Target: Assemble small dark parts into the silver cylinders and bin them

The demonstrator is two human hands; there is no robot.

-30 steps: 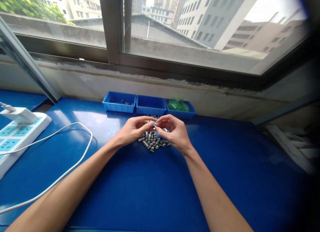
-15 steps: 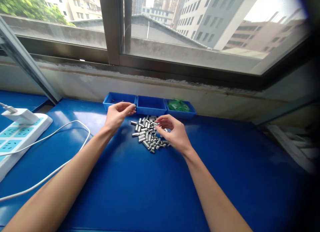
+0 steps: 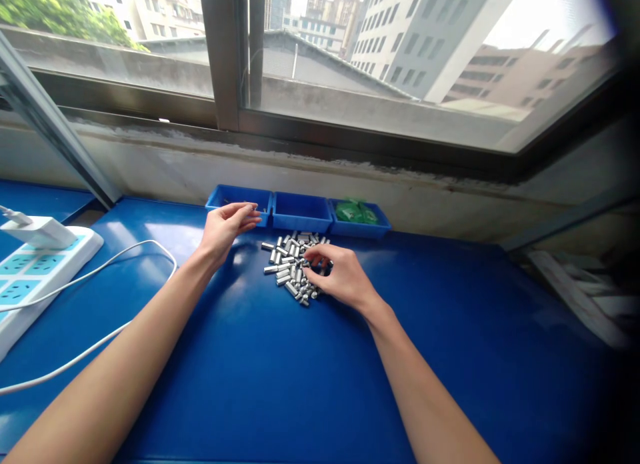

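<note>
A heap of small silver metal cylinders (image 3: 293, 264) lies on the blue table (image 3: 280, 377). My right hand (image 3: 337, 276) rests on the right side of the heap, fingers curled and pinching among the pieces. My left hand (image 3: 225, 225) hovers at the front edge of the left blue tray (image 3: 239, 199), fingers bent close together; what they hold is too small to see. A few small parts lie in that tray. The middle blue tray (image 3: 301, 211) looks bare inside. The right blue tray (image 3: 375, 228) holds green pieces (image 3: 356, 211).
A white power strip (image 3: 35, 264) with a plugged-in charger (image 3: 36, 229) sits at the left, its white cable (image 3: 125, 257) looping across the table. Behind the trays rises a stained wall and a window frame (image 3: 227, 57). Pale slats (image 3: 580, 284) lie at the right.
My left hand left the heap and moved left and back to the left tray. My right hand dropped from in front of me onto the heap.
</note>
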